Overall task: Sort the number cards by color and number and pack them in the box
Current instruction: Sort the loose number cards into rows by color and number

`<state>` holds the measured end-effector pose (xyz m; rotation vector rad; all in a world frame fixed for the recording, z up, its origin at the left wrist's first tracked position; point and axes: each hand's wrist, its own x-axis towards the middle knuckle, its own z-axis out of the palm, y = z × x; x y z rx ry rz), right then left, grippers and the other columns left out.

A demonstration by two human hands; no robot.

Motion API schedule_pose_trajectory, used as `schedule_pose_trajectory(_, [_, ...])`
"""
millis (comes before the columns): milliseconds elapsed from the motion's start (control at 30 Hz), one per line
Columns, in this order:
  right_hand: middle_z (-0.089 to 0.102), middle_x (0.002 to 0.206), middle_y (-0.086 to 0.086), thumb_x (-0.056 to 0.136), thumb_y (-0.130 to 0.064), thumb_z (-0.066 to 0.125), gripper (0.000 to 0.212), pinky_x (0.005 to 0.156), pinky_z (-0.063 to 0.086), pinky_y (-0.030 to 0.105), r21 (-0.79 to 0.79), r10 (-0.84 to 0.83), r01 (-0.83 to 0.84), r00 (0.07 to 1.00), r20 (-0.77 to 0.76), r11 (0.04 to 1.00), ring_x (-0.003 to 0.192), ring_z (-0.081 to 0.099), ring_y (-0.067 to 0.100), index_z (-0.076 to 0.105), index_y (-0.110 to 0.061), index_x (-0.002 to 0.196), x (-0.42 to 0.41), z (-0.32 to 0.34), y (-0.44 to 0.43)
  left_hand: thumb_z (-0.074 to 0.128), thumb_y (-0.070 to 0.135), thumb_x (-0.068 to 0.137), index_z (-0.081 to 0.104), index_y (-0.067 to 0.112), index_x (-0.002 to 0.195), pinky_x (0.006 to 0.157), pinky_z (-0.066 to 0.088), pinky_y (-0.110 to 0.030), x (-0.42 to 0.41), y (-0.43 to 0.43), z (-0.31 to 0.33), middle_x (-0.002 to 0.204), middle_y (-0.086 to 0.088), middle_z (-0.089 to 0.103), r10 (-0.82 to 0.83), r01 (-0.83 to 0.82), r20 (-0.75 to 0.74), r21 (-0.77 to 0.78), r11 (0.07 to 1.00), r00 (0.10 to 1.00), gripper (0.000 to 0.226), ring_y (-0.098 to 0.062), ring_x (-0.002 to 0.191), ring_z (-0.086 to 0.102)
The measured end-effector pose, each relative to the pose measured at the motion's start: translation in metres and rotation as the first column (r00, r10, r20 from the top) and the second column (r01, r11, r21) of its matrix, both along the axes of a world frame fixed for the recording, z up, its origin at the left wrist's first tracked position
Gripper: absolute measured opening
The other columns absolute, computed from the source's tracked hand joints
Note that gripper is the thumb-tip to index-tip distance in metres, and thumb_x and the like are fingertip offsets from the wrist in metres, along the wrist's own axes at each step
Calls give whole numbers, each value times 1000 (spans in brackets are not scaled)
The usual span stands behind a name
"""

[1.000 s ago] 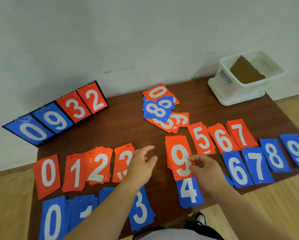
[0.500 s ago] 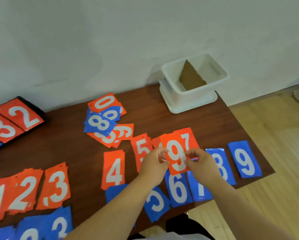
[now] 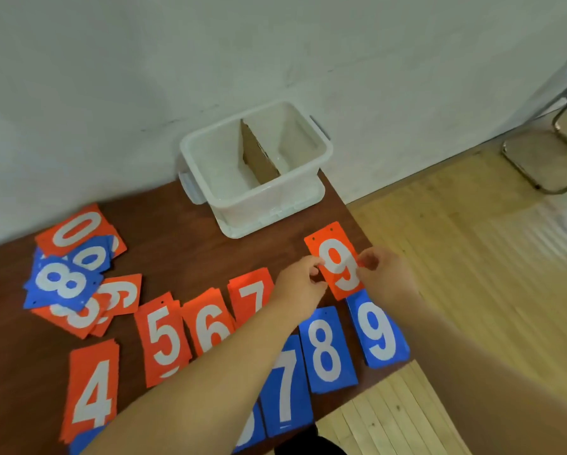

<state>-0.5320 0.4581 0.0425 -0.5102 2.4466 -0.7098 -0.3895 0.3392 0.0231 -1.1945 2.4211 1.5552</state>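
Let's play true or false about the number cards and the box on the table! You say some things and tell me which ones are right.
1. The left hand and the right hand both hold the orange 9 card. True.
2. The white box has number cards in it. False: only a brown cardboard divider shows inside.
3. The orange 9 card is just behind the blue 9 card, on the side toward the box. True.
4. The top card of the messy pile is an orange 8. False: it is the pile's blue 8.
5. The orange 4 card is to the right of the orange 7 card. False: it is to the left.
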Motion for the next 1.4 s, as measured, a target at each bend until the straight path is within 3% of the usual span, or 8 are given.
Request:
schedule_pose_trajectory(133, [65,105,-5,89,-28,64,23,61,49,29,77,82,-76,994,-74,994,81,62,12,64,-27,113,7,-8,-9,67,31,95,54,35,139,97,53,-34,38,-20,-4,140,10,54,11,-4,79,-98,995,997,46,-14,120,58])
schedule_pose_trajectory(300, [58,129,-3,89,-32,67,31,92,54,41,56,305,-300,944,-124,952,113,57,20,64,-27,120,66,-11,-57,67,34,95,54,32,139,103,45,-31,144,-66,2,138,8,53,212,-165,216,-215,963,953,46,-15,127,53])
schedule_pose_trajectory(467, [54,130,-6,88,-32,69,31,101,48,36,-9,503,-505,861,-71,863,121,52,18,64,-28,119,142,-1,-136,68,36,95,52,30,143,109,44,-35,256,-111,14,145,5,52,401,-316,296,-297,901,867,51,-15,134,49])
schedule_pose_trajectory(700, [55,127,-4,85,-32,75,33,98,50,34,-17,655,-656,754,-45,754,117,55,19,65,-27,116,251,-7,-238,71,42,91,46,34,145,104,50,-41,377,-177,19,145,1,47,563,-468,360,-320,824,744,60,-19,131,51])
schedule_pose_trajectory(867, [50,130,2,84,-35,74,44,97,52,41,166,761,-746,647,-52,645,120,52,26,61,-25,124,300,-26,-299,77,48,84,46,29,145,102,50,-42,412,-230,-2,142,-4,44,625,-556,321,-286,781,712,70,-26,129,53])
schedule_pose_trajectory(1000, [45,134,4,86,-33,70,44,94,51,41,309,800,-750,596,-68,585,121,44,28,56,-25,127,317,-44,-320,80,62,73,33,31,150,103,47,-45,400,-260,-20,144,-4,40,612,-546,326,-277,791,721,95,-28,134,46])
schedule_pose_trajectory(1233, [47,121,2,81,-30,79,44,90,51,38,378,778,-718,628,-10,585,115,48,26,58,-29,120,318,-47,-338,76,76,65,-7,35,155,119,23,-54,385,-253,-44,164,-11,6,539,-438,488,-314,842,686,129,-36,152,11])
schedule_pose_trajectory(1400, [42,118,-1,77,-22,85,45,71,54,30,362,755,-719,653,60,593,86,60,20,59,-26,114,314,-48,-348,77,68,72,0,41,156,119,21,-55,418,-255,-48,163,-9,2,546,-432,484,-335,837,684,117,-34,152,8])
